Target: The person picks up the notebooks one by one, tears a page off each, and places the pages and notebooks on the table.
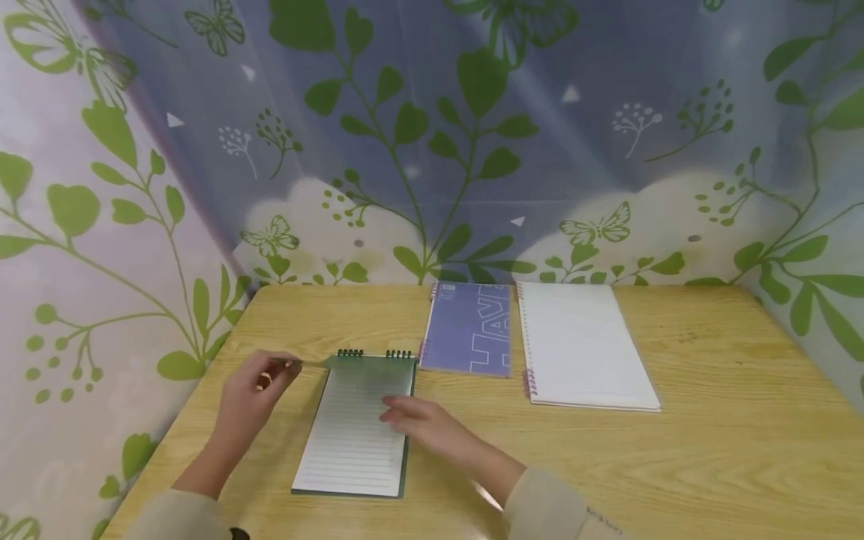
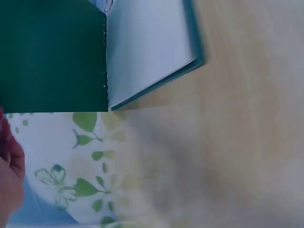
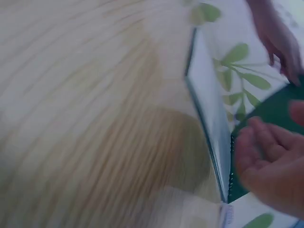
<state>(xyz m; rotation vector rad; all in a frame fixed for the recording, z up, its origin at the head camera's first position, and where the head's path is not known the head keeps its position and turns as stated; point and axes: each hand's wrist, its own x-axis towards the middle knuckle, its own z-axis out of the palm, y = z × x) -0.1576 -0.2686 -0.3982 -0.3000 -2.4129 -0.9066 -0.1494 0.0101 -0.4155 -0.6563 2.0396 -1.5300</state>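
A top-bound spiral notebook with a dark green cover lies on the table, its lined white page (image 1: 354, 450) exposed. The front cover (image 2: 52, 61) stands lifted at the black coil binding (image 1: 351, 352). At the cover's left corner, my left hand (image 1: 251, 390) pinches the edge between thumb and fingers; the left wrist view shows only part of that hand (image 2: 10, 175). My right hand (image 1: 432, 426) hovers over the right side of the page, fingers loosely extended and holding nothing. From the right wrist, that hand (image 3: 273, 164) appears in front of the green cover.
A purple notebook (image 1: 466, 330) with side coils lies just right of the green one. Further right is a larger white-paged spiral book (image 1: 587, 345). The wooden table (image 1: 709, 435) meets a leaf-and-butterfly patterned curtain (image 1: 432, 172) at its back and left sides.
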